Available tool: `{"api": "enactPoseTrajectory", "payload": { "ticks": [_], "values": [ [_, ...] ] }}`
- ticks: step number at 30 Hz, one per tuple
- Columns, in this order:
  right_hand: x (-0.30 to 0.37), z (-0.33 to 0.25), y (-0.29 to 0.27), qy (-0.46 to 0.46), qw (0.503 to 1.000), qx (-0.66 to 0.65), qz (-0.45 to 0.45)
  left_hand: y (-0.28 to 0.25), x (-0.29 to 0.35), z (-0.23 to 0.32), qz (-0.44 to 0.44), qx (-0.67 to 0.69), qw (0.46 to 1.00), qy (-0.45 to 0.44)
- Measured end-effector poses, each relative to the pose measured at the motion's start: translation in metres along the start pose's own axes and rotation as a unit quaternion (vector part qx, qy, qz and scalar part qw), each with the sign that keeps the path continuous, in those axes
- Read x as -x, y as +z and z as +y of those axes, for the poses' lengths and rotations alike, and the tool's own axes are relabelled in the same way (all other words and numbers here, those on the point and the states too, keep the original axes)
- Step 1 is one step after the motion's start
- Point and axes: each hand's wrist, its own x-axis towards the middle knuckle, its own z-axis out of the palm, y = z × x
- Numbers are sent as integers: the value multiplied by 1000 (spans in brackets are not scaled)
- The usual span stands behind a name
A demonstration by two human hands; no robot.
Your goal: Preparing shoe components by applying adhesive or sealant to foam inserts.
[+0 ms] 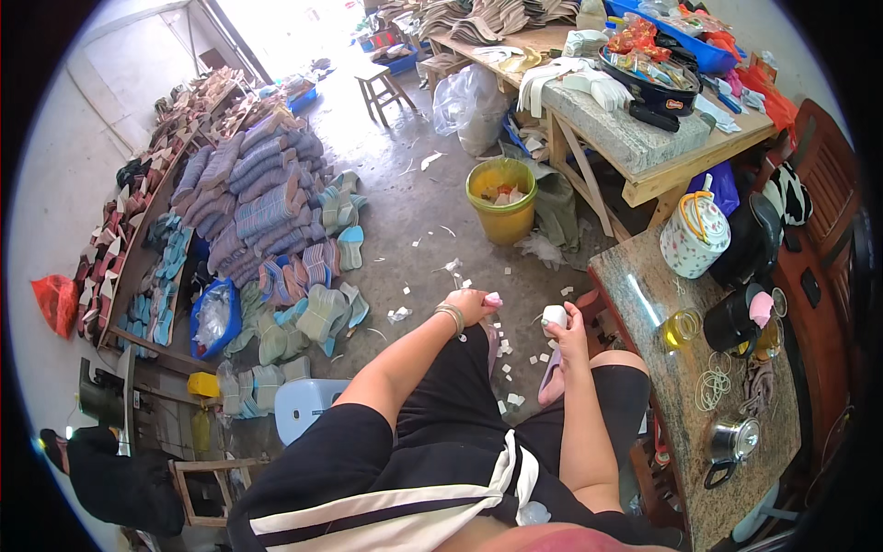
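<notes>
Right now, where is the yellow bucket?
In the head view, the yellow bucket stands on the floor above the hands, beside the wooden table's leg, right of the stacked insoles.

The concrete floor (405, 198) carries most of it — rows of stacked shoe soles (262, 207) along the left, a yellow bucket (501, 198) near the middle, a small wooden stool (382, 87) farther back, and white offcuts (478, 304) scattered about. To the right, a stone tabletop (676, 405) holds a patterned lidded tin (694, 237), a black jug (731, 317), loose rubber bands (710, 386) and a small steel pot (733, 440) — all near one another.
</notes>
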Motion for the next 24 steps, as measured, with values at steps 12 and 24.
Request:
{"api": "enactPoseTrajectory", "payload": {
  "ticks": [12, 24],
  "values": [
    [-2, 2, 2, -9, 1000, 6, -3, 2, 1, -3, 30, 5, 999, 23],
    [-2, 3, -1, -6, 1000, -3, 0, -2, 2, 1, 5, 0, 1000, 3]
  ]
}}
